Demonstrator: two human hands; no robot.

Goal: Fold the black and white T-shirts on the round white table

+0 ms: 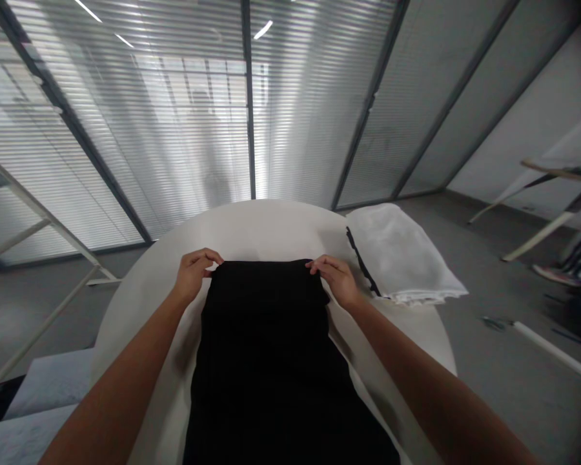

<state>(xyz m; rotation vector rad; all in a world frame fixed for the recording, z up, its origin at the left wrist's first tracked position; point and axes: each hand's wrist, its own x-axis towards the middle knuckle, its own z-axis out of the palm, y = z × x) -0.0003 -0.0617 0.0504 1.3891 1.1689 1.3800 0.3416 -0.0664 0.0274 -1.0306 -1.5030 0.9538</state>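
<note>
A length of black cloth (271, 361) lies along the round white table (261, 226), running from its middle toward me and out of the bottom of the view. Its far edge is straight, and a doubled layer shows near the right side. At the far left corner my left hand (193, 271) pinches the cloth between thumb and fingers. My right hand (336, 278) grips the far right corner in the same way. Whether the black cloth is a garment or a plain piece, I cannot tell.
Folded white cloth (401, 252) with a dark strip along its left side overhangs the table's right edge. A white metal frame (48, 216) stands at left, above pale stacked pieces (53, 381). Another table (561, 171) is at far right. Glass panels with blinds (295, 116) rise behind.
</note>
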